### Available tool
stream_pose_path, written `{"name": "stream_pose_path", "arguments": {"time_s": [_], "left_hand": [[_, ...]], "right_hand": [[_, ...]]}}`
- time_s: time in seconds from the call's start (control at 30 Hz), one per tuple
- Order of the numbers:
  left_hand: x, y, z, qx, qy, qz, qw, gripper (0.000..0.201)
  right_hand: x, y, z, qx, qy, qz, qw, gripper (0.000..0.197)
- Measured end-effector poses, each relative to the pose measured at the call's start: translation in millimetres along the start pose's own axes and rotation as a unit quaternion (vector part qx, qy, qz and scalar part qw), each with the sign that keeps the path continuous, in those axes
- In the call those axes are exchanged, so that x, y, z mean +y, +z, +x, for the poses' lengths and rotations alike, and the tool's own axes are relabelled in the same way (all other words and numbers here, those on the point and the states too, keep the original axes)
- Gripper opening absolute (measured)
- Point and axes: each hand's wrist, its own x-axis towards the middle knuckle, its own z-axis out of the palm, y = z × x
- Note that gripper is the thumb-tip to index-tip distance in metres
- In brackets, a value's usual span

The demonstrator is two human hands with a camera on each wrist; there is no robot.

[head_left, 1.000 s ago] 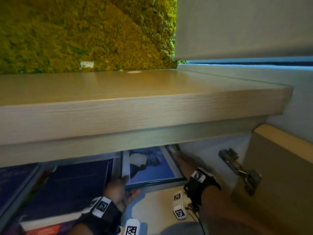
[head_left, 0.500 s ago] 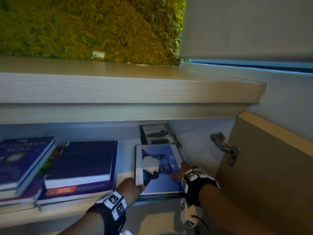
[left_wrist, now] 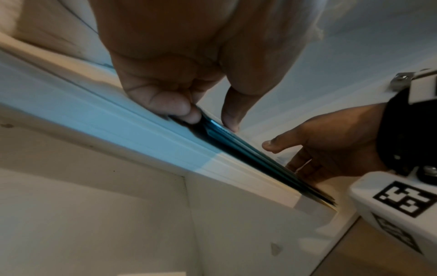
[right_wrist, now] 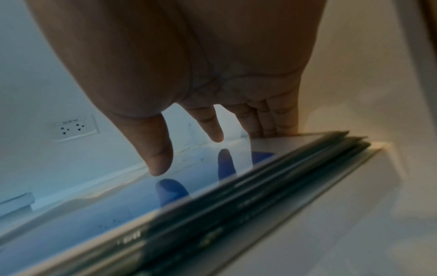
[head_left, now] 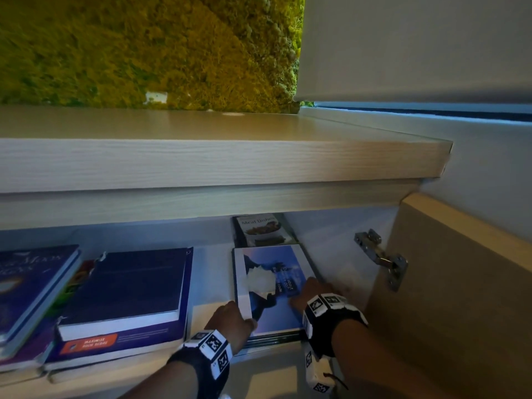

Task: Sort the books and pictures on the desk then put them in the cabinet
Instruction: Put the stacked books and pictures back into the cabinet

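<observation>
Nearest, at about six o'clock in the head view, two bare forearms with tagged wrist bands reach into an open cabinet. The left hand [head_left: 230, 318] grips the near left corner of a stack of pictures [head_left: 270, 286]; the left wrist view shows what the head view hides, the thumb on top and curled fingers [left_wrist: 165, 104] under the dark edges, a pinching grip that likely steadies the stack while it is squared. At five o'clock the right hand [head_left: 309, 292] lies with fingers spread and nearly straight on the near right corner of the glossy blue top picture. Only the right wrist view shows that the thumb and forefinger hover just above the glass, mirrored in it, while the other fingers meet the stack's far edge, and that the stack has several thin dark-edged layers. The stack lies flat on the cabinet shelf [head_left: 207, 269], near its front lip, seemingly placed to the right to keep pictures apart from books. At nine o'clock sit two piles of dark blue books [head_left: 126, 292]. Farther in, at twelve o'clock, a cookbook [head_left: 262, 230] leans against the back wall. A door hinge [head_left: 380, 259] shows at two o'clock, and the pale wood tabletop [head_left: 201, 159] overhangs everything.
</observation>
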Motion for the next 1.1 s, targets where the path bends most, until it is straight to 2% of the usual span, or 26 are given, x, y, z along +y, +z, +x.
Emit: {"name": "stream_pose_path", "arguments": {"time_s": [0.1, 0.2, 0.27, 0.37, 0.43, 0.47, 0.53, 0.63, 0.67, 0.77, 0.83, 0.93, 1.1], "left_hand": [[1, 2, 2, -0.003, 0.010, -0.001, 1.000, 0.039], [1, 7, 3, -0.024, 0.021, 0.007, 0.999, 0.047], [5, 7, 7, -0.042, 0.019, 0.004, 0.999, 0.053], [13, -3, 6, -0.058, 0.026, -0.018, 0.998, 0.017], [15, -5, 5, -0.053, 0.029, -0.022, 0.998, 0.018], [15, -5, 5, -0.049, 0.027, -0.023, 0.998, 0.024], [14, -2, 11, -0.045, 0.019, -0.023, 0.999, 0.054], [12, 0, 16, -0.062, 0.016, -0.007, 0.998, 0.042], [13, -1, 16, -0.053, 0.020, -0.002, 0.998, 0.053], [12, 7, 20, -0.060, -0.010, -0.007, 0.998, 0.123], [14, 10, 17, -0.077, -0.017, 0.025, 0.997, 0.137], [19, 9, 7, -0.086, 0.017, 0.097, 0.991, 0.132], [20, 10, -1, -0.099, 0.052, 0.142, 0.983, 0.100]], "right_hand": [[-9, 5, -7, 0.016, -0.031, -0.090, 0.995, 0.044], [-16, 7, -14, 0.015, -0.058, -0.131, 0.990, 0.049], [-13, 6, -12, 0.017, -0.080, -0.092, 0.992, 0.048], [-5, 6, -8, 0.012, -0.090, -0.069, 0.993, 0.055], [-1, 6, -4, -0.027, -0.078, -0.056, 0.995, 0.077], [0, 4, -4, -0.054, -0.072, -0.050, 0.995, 0.092], [0, 6, 1, -0.085, -0.071, -0.051, 0.993, 0.109], [0, 16, 6, -0.091, -0.079, -0.067, 0.991, 0.112], [-1, 19, 5, -0.095, -0.077, -0.071, 0.990, 0.110], [0, 19, 9, -0.107, -0.080, -0.085, 0.987, 0.106], [4, 18, 15, -0.102, -0.094, -0.097, 0.986, 0.110], [7, 20, 21, -0.095, -0.104, -0.111, 0.984, 0.113], [8, 24, 20, -0.103, -0.096, -0.099, 0.985, 0.106]]}}
